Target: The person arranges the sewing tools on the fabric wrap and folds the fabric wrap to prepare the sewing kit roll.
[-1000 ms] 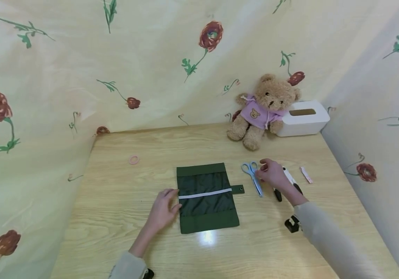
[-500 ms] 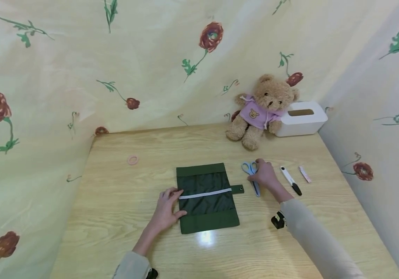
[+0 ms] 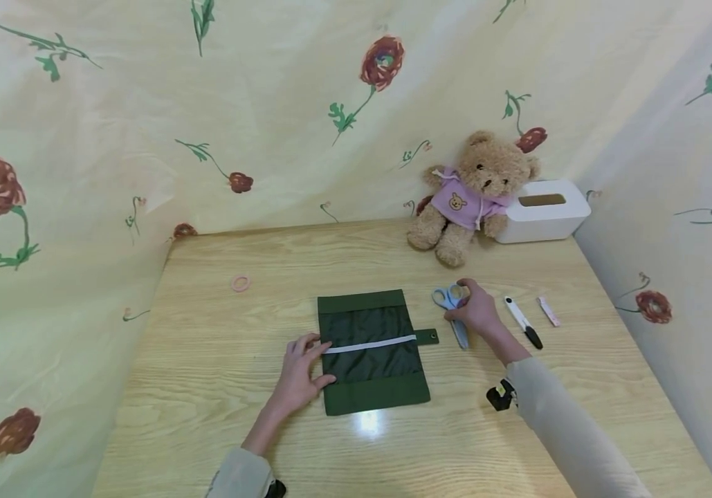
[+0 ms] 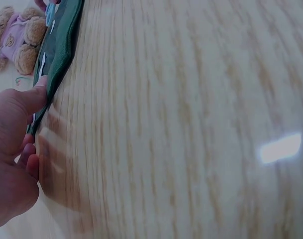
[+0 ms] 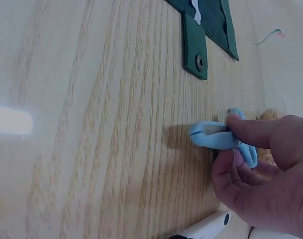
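Observation:
A dark green fabric pouch point(image 3: 371, 353) lies unfolded, with a white band across it and a snap tab point(image 5: 195, 52) at its right side. My left hand point(image 3: 296, 373) rests at its left edge, fingertips and thumb spread over the fabric; in the left wrist view the thumb point(image 4: 34, 94) lies on the green edge. To the right of the tab, my right hand point(image 3: 479, 311) pinches light blue scissors point(image 5: 216, 135) between thumb and fingers near the handles. The blade end points toward the table's front. Part of the handles is hidden behind the fingers.
Right of the scissors lie a white stick with a black end point(image 3: 524, 323) and a small pink-white piece point(image 3: 548, 312). A pink ring point(image 3: 240, 283) is at the left. A teddy bear point(image 3: 464, 194) and a white tissue box point(image 3: 542, 221) stand at the back.
My right hand has moved slightly left onto the scissors and now pinches them; they have shifted little. My left hand has slid a little further onto the pouch's left edge.

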The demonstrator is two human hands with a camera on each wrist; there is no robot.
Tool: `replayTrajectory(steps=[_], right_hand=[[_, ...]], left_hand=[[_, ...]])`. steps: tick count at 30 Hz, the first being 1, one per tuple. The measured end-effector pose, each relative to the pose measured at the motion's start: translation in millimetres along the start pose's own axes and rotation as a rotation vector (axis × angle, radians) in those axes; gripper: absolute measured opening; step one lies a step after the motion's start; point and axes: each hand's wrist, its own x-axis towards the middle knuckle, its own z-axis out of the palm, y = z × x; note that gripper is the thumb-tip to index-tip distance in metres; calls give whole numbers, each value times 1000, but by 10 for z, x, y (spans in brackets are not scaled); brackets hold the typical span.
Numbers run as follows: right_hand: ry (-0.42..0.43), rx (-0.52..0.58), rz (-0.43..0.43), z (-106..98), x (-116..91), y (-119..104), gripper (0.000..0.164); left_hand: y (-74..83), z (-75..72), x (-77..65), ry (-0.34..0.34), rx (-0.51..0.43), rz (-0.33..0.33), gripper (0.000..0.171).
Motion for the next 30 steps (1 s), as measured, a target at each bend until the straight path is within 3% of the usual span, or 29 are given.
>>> replayTrajectory(steps=[6,13,30], right_hand=[[-37,164,26,-9,-4,-24,78],[-123,444,70,30,-36,-77,75],[-186,638,57,289,-18,-416,71]], left_hand=[[-3,4,-24,3,-12,-19,59],[-36,22,-40,28,-17,-11,61],[-36,13,-1,20,-62,-39,56]])
